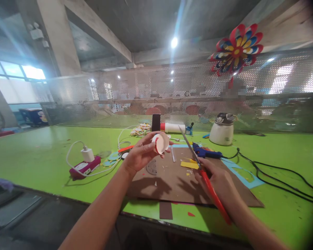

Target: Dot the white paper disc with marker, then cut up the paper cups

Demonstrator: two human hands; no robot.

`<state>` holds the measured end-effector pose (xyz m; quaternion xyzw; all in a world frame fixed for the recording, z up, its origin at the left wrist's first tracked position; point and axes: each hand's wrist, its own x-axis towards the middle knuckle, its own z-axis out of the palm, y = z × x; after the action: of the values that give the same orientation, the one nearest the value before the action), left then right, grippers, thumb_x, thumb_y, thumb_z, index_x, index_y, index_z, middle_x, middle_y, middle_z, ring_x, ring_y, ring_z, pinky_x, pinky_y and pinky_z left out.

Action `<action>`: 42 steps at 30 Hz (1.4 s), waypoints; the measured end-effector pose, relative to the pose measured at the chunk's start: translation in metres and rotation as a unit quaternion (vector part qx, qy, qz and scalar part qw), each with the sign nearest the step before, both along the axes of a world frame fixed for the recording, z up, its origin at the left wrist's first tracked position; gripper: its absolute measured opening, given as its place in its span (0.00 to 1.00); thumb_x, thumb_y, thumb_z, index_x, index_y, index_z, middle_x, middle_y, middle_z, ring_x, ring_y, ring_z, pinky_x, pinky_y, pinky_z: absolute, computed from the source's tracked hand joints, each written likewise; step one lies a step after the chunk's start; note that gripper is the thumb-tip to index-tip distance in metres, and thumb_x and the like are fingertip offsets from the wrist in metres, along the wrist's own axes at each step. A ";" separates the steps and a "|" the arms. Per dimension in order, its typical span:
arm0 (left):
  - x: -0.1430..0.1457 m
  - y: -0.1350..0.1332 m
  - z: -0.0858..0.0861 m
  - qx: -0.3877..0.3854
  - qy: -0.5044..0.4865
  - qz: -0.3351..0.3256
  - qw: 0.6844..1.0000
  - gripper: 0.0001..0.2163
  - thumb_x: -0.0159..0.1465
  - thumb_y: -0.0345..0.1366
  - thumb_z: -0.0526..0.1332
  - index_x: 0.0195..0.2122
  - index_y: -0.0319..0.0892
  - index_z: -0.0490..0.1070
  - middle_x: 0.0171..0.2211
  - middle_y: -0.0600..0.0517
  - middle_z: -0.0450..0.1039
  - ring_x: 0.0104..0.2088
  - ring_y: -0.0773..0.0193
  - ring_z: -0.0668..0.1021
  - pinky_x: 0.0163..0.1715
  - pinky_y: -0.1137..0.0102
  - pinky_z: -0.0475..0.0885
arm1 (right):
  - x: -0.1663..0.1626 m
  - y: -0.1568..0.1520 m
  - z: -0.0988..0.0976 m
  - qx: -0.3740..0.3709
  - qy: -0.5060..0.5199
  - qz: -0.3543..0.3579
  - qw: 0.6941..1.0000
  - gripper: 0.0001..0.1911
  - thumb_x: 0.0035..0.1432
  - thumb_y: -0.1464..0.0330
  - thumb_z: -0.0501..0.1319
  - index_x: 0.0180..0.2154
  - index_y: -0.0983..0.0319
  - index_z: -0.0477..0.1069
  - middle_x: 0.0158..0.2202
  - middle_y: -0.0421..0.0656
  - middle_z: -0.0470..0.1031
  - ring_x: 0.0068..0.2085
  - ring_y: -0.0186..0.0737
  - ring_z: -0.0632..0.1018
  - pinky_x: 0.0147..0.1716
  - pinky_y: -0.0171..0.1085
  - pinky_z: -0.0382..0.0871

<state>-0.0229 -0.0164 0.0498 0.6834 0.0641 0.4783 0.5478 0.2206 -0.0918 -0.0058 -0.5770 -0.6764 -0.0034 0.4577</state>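
Left hand (141,154) up off the table, fingers pinched round a small paper disc (161,143), white face showing, bit of red at its left edge. Disc held in the air just above the far end of the brown board (172,180), nothing else touching it.

Right hand (217,178) clenched on red-handled scissors (198,163), handles running back along the wrist, blades pointing up and away toward the mesh. Blades look closed or nearly so, hard to tell for sure. Tip well apart from the disc, off to its right.

On the board: yellow scrap (189,165) just under the blades, a round grey dial-looking thing (152,167) below the left hand, small paper crumbs scattered about. Blue glue gun (206,152) lying at the board's far right corner, black cord (276,177) snaking off to the right. Blue paper cutout (241,173) poking out from under the board on the right.

Left side of the green table (36,156): white charger (87,154) sitting on a pink box (85,167), white cable looping round. Teal paper circles (113,158) near that.

Further back: stack of paper flowers (141,129), black block (155,122), white tube with red end (173,127), white pot (222,130). Big paper pinwheel (237,48) hung on the mesh up top right.
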 end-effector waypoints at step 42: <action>0.006 -0.001 0.014 -0.327 -0.192 -0.060 0.923 0.25 0.72 0.44 0.45 0.40 0.27 0.75 0.33 0.33 0.79 0.26 0.62 0.81 0.21 0.78 0.75 | -0.023 -0.014 0.007 -0.206 -0.273 -0.033 0.939 0.24 0.61 0.71 0.51 0.57 0.59 0.70 0.43 0.53 0.79 0.42 0.54 0.80 0.35 0.41 0.63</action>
<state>-0.0173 -0.0174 0.0639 0.3639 0.0694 0.5185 0.7706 0.1977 -0.1053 0.0013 -0.6573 -0.7422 -0.0365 0.1259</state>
